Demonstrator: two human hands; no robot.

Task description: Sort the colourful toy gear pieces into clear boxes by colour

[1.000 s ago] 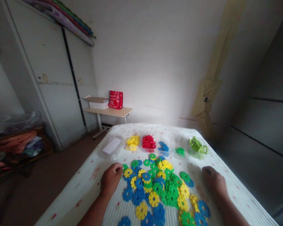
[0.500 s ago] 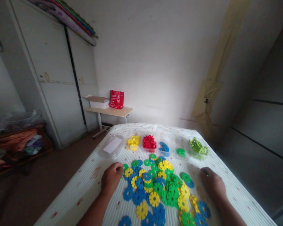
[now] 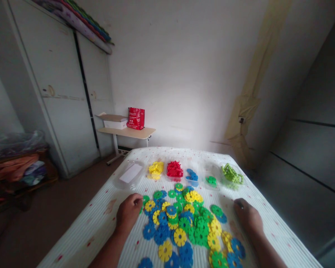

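Note:
A heap of flat toothed plastic discs (image 3: pixel 187 221) in blue, green and yellow lies spread on the white ribbed bedcover (image 3: pixel 100 223). My left hand (image 3: pixel 128 212) rests at the heap's left edge, fingers curled under, touching a green disc (image 3: pixel 145 199). My right hand (image 3: pixel 247 217) rests on the cover at the heap's right edge, fingers curled down; nothing shows inside either hand. Behind the heap stands a row of clear tubs: an empty one (image 3: pixel 130 174), yellow pieces (image 3: pixel 155 169), red pieces (image 3: pixel 175 169), blue pieces (image 3: pixel 192 175), green pieces (image 3: pixel 211 181) and light green pieces (image 3: pixel 231 173).
A small desk (image 3: pixel 128 132) with a red bag (image 3: pixel 136 118) and a white box stands at the far wall. A tall white wardrobe (image 3: pixel 61 93) is at the left, with a pile of clothes (image 3: pixel 16 167) on the floor side. A grey wall is close at the right.
The view has shifted slightly; both hands stay at the heap's edges, almost where they were. No disc has visibly moved.

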